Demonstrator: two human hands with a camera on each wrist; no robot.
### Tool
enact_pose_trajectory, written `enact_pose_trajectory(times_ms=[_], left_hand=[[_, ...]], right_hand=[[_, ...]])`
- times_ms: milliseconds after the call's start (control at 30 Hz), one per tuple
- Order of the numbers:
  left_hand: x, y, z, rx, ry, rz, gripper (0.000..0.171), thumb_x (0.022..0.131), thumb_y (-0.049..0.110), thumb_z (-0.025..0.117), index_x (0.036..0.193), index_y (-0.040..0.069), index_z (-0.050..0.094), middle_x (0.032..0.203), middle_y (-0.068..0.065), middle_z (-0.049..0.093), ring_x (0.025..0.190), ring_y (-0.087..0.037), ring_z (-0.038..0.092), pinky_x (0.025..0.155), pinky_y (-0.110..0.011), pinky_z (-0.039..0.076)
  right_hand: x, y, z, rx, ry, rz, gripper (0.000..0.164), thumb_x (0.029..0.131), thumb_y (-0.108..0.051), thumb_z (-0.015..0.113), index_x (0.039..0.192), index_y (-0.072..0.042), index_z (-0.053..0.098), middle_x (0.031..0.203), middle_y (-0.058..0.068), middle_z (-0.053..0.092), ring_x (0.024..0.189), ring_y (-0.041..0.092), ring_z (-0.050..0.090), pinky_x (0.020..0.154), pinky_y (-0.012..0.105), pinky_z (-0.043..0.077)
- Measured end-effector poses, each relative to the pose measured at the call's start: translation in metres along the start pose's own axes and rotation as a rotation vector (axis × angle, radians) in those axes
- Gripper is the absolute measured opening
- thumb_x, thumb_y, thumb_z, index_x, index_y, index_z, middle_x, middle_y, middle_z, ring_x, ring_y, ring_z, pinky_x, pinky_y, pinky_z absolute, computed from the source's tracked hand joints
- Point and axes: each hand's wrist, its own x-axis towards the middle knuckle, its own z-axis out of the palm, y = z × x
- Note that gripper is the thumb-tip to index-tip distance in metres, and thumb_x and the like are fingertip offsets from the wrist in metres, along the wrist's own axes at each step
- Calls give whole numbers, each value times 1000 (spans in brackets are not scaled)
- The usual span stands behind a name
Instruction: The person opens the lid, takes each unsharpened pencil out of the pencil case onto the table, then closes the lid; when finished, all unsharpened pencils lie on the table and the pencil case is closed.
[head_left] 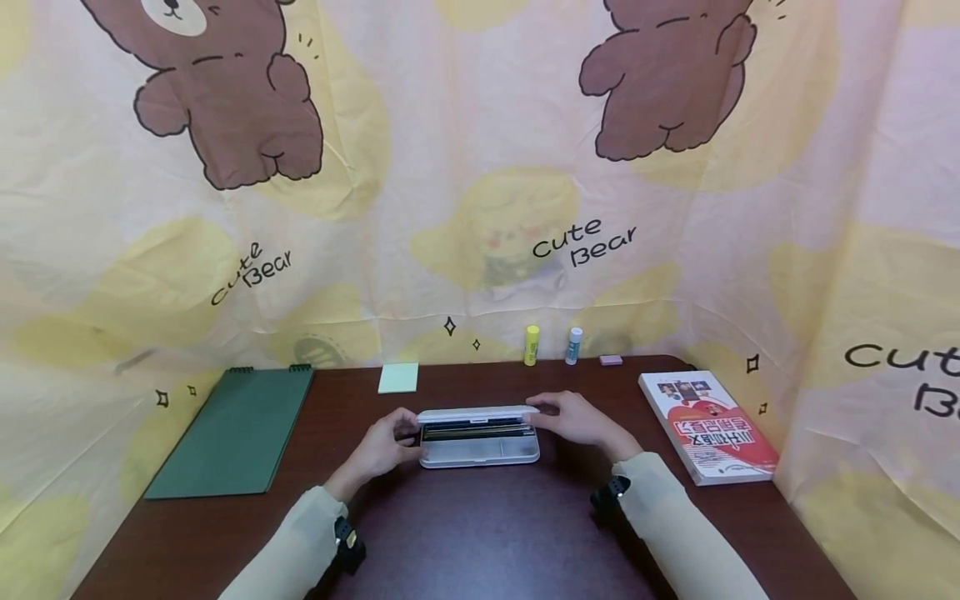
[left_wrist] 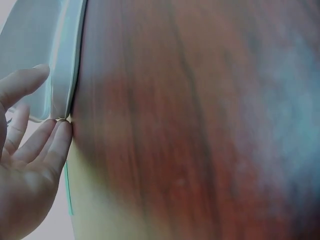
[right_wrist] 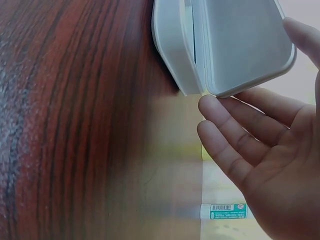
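Note:
A white pencil case [head_left: 480,452] lies on the table with its lid [head_left: 477,413] raised at the back. Several dark pencils or pens [head_left: 477,430] lie along its inside, behind a bare pale section. At the left end, my left hand [head_left: 381,446] holds the case between thumb and fingers; the left wrist view shows fingertips [left_wrist: 62,125] right at its corner. My right hand [head_left: 577,417] grips the right end of the lid. In the right wrist view, the thumb is on the lid's edge and the fingers [right_wrist: 240,125] are at its underside.
A green spiral notebook [head_left: 232,433] lies at the left, with pale sticky notes [head_left: 398,377] behind the case. A yellow glue stick [head_left: 532,346], a white-capped glue stick [head_left: 573,346] and a pink eraser [head_left: 611,360] line the back edge. At the right lies a thick book [head_left: 708,429].

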Motion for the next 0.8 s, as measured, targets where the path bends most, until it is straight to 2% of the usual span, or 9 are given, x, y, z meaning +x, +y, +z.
enact_pose_trajectory(times_ms=[100, 200, 400, 600, 800], left_hand=[[-1, 1, 0, 28, -29, 28, 33, 80, 11, 83, 109, 11, 67, 119, -7, 69, 115, -26, 65, 97, -41, 53], [0, 1, 0, 39, -71, 55, 36, 83, 13, 81, 117, 11, 69, 123, -7, 68, 119, -28, 63, 99, -41, 52], [-1, 2, -1, 59, -117, 83, 58, 85, 13, 80, 139, 13, 57, 139, -12, 59, 127, -32, 58, 101, -46, 50], [2, 3, -1, 115, -151, 121, 62, 90, 16, 74, 146, 21, 48, 144, -7, 54, 128, -28, 55, 101, -45, 50], [3, 3, 0, 141, -159, 119, 71, 89, 17, 76, 151, 26, 42, 146, -8, 53, 128, -27, 55, 101, -46, 50]], right_hand=[[2, 2, 0, -1, 2, -5, 61, 92, -60, 61, 136, -19, 62, 129, -1, 68, 117, 20, 61, 101, 52, 48], [4, 2, -1, 2, 2, 0, 60, 92, -62, 59, 135, -21, 63, 129, -1, 67, 119, 20, 60, 103, 53, 47], [4, 0, -2, 29, -2, 26, 52, 94, -64, 54, 131, -29, 65, 126, -4, 68, 115, 19, 62, 103, 51, 48], [6, 0, -3, 45, -7, 26, 50, 95, -64, 52, 130, -31, 64, 116, -1, 71, 105, 23, 65, 98, 48, 50], [5, 0, -5, 17, 36, 19, 55, 94, -65, 52, 134, -28, 61, 128, 0, 67, 118, 24, 60, 103, 53, 46]])
